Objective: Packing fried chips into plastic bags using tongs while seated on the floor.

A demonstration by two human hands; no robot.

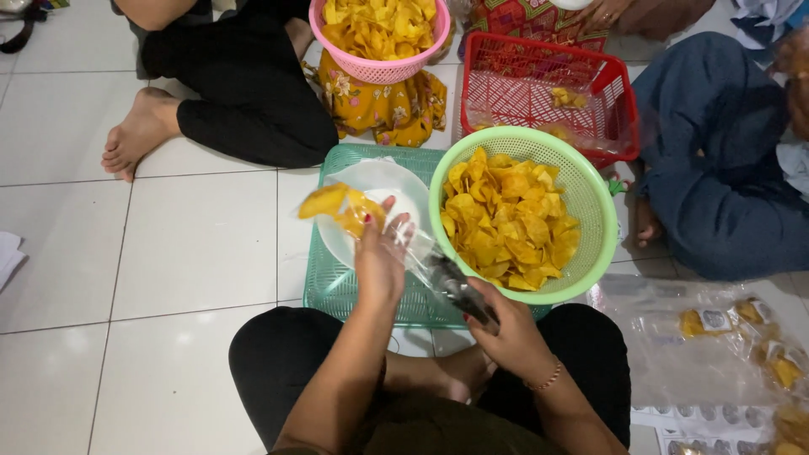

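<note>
Left hand point(377, 257) is raised over the white round plate point(392, 190), fingers partly curled round the mouth end of a clear thin plastic bag point(421, 257), w/ a few yellow-orange fried chips point(341, 206) pinched at the fingertips, sticking out toward 10 o'clock from the hand. So it's closed on chips + bag edge, not a full fist.

Right hand point(506, 333) sits lower, at approx 4 o'clock from the left hand, closed round the other end of the bag, which looks bunched and dark there. Bag's long axis runs 10-to-4 o'clock betw. the two hands, stretched fairly taut, tilted up toward the left hand.

Main chip supply: light green round plastic colander point(590, 202) heaped w/ chips, at approx 2 o'clock from the left hand and 12 o'clock from the right hand. Right hand is the nearer one to its rim; the bag passes just beside that rim.

Plate rests on a teal plastic mesh tray point(324, 278) on the white tiled floor point(168, 253), directly ahead of the person's crossed legs.

Others nearby: pink plastic basket point(375, 67) of chips at 12 o'clock, red plastic basket point(607, 93) nearly empty at 1 o'clock, packed clear bags of chips point(742, 337) on the floor at 3 o'clock. Other people sit around; their hands are not near the bag.
</note>
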